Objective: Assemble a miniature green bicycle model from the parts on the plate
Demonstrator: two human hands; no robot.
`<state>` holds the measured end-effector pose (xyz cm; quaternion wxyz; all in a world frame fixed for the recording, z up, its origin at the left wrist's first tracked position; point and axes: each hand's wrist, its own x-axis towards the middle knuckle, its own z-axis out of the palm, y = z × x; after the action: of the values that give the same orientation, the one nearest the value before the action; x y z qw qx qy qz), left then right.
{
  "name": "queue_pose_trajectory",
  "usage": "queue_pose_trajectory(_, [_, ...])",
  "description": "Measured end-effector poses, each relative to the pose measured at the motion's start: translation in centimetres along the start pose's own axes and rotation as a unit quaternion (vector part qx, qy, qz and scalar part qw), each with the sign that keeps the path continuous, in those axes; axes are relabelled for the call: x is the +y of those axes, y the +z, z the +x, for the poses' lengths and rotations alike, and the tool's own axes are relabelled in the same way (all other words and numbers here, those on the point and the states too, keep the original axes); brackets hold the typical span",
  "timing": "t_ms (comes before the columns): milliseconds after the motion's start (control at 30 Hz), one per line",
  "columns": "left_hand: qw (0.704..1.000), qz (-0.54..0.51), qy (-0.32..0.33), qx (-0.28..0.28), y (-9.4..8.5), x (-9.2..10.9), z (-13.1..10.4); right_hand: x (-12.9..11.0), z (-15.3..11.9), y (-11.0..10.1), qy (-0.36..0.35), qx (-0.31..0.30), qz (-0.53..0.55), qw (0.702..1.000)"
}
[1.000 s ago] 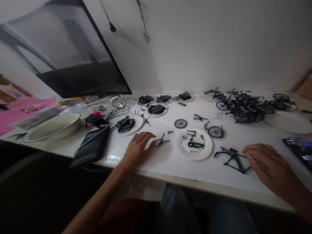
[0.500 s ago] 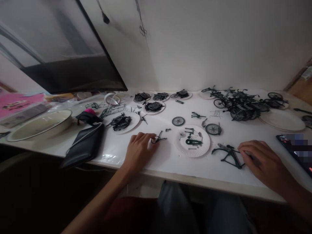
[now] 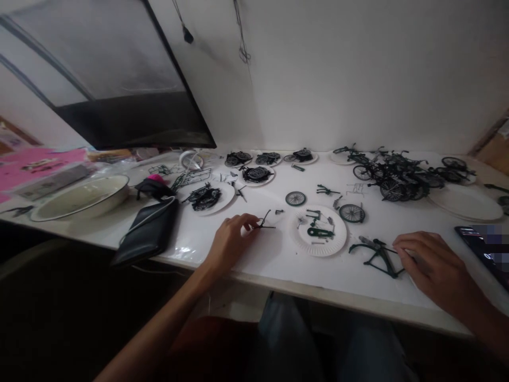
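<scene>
My left hand rests low over the table, thumb and index finger pinched at one end of a thin, dark forked piece. Its far prongs stick out to the right, while the pinched end is partly hidden. At the right, my right hand has its fingers closed at the rear end of a dark green toy bicycle frame, which lies on the table. Between the hands, a white paper plate carries a green chain cover and several small parts.
Two loose toy wheels and a green handlebar-like part lie beyond the plate. Toy bicycles are heaped at the back right. A phone lies far right; a black case and enamel basin stand left.
The view has turned slightly left, so things sit farther right in the picture. My left fingers have drawn closer together around the forked piece. My right hand stays by the frame.
</scene>
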<state>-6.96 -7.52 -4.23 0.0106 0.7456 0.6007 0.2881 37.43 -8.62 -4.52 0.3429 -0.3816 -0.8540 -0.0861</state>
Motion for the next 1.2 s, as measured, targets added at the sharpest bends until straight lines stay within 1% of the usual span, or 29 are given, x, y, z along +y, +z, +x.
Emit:
queue_pose_trajectory(100, [0.999,-0.032,0.027,0.023,-0.4,1.0,-0.2,-0.2,1.0,-0.3,-0.017,0.022,-0.008,1.0])
queue_pose_trajectory(167, [0.996,-0.038,0.067,0.037,-0.7,2.5,-0.1,-1.0,2.6,-0.4,-0.018,0.032,0.005,0.999])
queue_pose_trajectory(233, [0.992,-0.034,0.115,0.039,-1.0,4.6,0.3,-2.2,4.7,-0.2,-0.023,0.02,0.021,0.999])
queue_pose_trajectory(300, [0.984,-0.036,0.169,0.047,-1.2,6.8,0.9,-3.5,7.2,0.4,-0.022,-0.016,0.052,0.998])
queue_pose_trajectory(333, [0.981,-0.039,0.187,0.046,-1.1,7.8,1.3,-4.0,8.4,0.8,-0.008,-0.04,0.069,0.997])
queue_pose_trajectory(367, [0.978,-0.046,0.2,0.044,-1.0,8.6,1.7,-4.4,9.5,1.3,0.003,-0.055,0.089,0.995])
queue_pose_trajectory(433, [0.975,-0.064,0.211,0.038,-0.7,9.9,2.4,-4.9,11.3,2.3,0.025,-0.115,0.13,0.984])
queue_pose_trajectory(467, [0.973,-0.071,0.215,0.035,-0.4,10.3,2.7,-5.0,12.0,2.8,0.038,-0.124,0.149,0.98])
queue_pose_trajectory(567, [0.972,-0.084,0.219,0.025,0.3,10.7,3.4,-4.8,13.0,3.9,0.063,-0.146,0.218,0.963])
queue_pose_trajectory(667, [0.972,-0.096,0.213,0.003,0.9,10.5,3.5,-4.7,12.9,4.3,0.109,-0.146,0.294,0.938])
queue_pose_trajectory(733, [0.972,-0.11,0.206,-0.015,1.1,10.4,3.4,-4.9,12.7,4.3,0.135,-0.158,0.338,0.918])
queue_pose_trajectory(833, [0.97,-0.134,0.199,-0.034,1.2,10.4,3.2,-5.2,12.4,4.3,0.16,-0.184,0.37,0.896])
queue_pose_trajectory(933, [0.966,-0.183,0.174,-0.059,0.6,10.6,3.2,-5.3,12.4,4.2,0.184,-0.186,0.39,0.883])
queue_pose_trajectory(1000, [0.953,-0.254,0.14,-0.092,0.0,10.7,3.3,-5.1,12.3,4.0,0.189,-0.184,0.407,0.875])
queue_pose_trajectory(1033, [0.941,-0.296,0.122,-0.113,-0.3,10.7,3.3,-5.0,12.2,3.9,0.189,-0.183,0.416,0.871])
queue_pose_trajectory(1100, [0.905,-0.388,0.09,-0.152,-0.7,10.6,3.5,-4.9,12.1,3.8,0.189,-0.177,0.434,0.863])
queue_pose_trajectory(1200, [0.836,-0.515,0.043,-0.187,-0.5,10.5,3.7,-4.8,11.9,3.8,0.194,-0.165,0.467,0.847])
